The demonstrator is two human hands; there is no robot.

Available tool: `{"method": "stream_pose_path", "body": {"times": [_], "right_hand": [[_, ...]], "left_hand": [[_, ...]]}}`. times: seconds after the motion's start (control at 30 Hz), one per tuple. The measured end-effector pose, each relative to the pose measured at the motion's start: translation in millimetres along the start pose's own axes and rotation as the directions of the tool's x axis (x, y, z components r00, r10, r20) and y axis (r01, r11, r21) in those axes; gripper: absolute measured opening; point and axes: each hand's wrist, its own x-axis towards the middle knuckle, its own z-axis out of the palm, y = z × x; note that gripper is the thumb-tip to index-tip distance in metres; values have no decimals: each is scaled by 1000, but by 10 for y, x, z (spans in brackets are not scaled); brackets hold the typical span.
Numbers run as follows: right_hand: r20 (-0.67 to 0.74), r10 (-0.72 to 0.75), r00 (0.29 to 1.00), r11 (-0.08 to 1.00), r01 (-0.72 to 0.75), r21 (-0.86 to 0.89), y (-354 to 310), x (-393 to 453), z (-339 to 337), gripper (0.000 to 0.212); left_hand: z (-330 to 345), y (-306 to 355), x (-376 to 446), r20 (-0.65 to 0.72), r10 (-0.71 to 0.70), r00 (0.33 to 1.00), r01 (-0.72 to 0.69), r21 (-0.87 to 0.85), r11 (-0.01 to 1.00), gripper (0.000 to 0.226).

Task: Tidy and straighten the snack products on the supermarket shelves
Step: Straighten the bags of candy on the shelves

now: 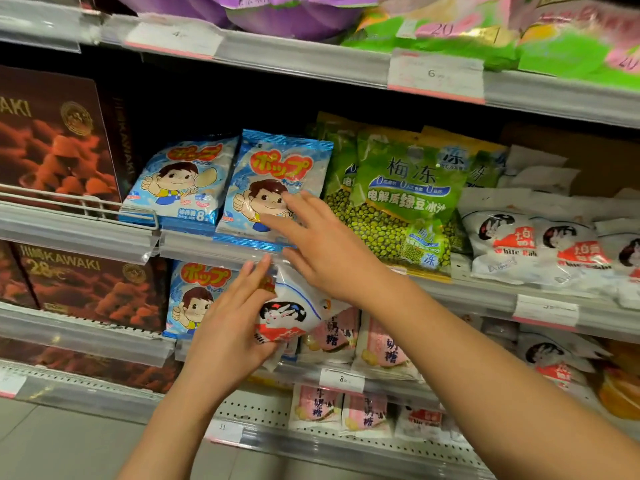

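Blue foil on the middle shelf: two lollipop bags with a cartoon boy, side by side, the left bag leaning back behind a white wire rail, the right bag upright and overlapping the shelf's clear price strip. Right hand laid flat against the lower front of that right bag, fingers straight and spread, fingertips on the boy's face, nothing gripped. Just beside to the right, green mung-bean jelly bags, stacked and tilted, then white rabbit candy bags lying slumped along the same shelf. One shelf down, left hand holding a white rabbit bag from its left side, palm against the packet and fingers reaching up nearly straight along its top edge toward the price strip; thumb hidden behind the packet, so hard to tell how firmly clasped. Held bag tilted, in front of pink milk candy bags and just right of a third blue lollipop bag. Brown chocolate boxes marked KAWAKI at the far left on both the middle and lower shelves. Above, purple bags and green-and-pink bags on the top shelf, price labels clipped to its edge. More pink and white packets on the perforated bottom shelf.
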Motion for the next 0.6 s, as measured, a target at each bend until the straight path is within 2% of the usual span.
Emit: {"method": "stream_pose_path", "body": {"times": [0.1, 0.2, 0.27, 0.3, 0.37, 0.47, 0.53, 0.6], "right_hand": [[-177, -46, 983, 996, 58, 64, -34, -407, -78, 47], [-374, 132, 918, 971, -43, 235, -57, -903, -39, 29], [-404, 289, 868, 929, -152, 338, -76, -1269, 14, 22], [-374, 366, 852, 895, -212, 393, -80, -1440, 33, 21], [-224, 531, 817, 768, -352, 535, -86, -1749, 20, 21], [88, 670, 737, 478, -519, 709, -25, -2074, -29, 29], [169, 684, 710, 309, -491, 814, 35, -2242, -47, 31], [184, 722, 667, 200, -456, 867, 101, -2398, -71, 26]], "left_hand": [[57, -10, -1, -27, 1, 1000, -1, 6, 1000, 57], [71, 59, 18, -55, -60, 997, 56, -65, 996, 69], [18, 234, 27, -96, -147, 984, 133, -138, 981, 83], [-8, 353, 21, -111, -199, 974, 178, -172, 969, 87], [14, 641, -27, -122, -274, 954, 240, -237, 941, 86], [209, 1166, -79, -95, -287, 953, 242, -330, 912, 86], [423, 1494, -66, -34, -231, 972, 208, -325, 923, 87], [624, 1755, -7, 3, -172, 985, 164, -324, 932, 83]]}}
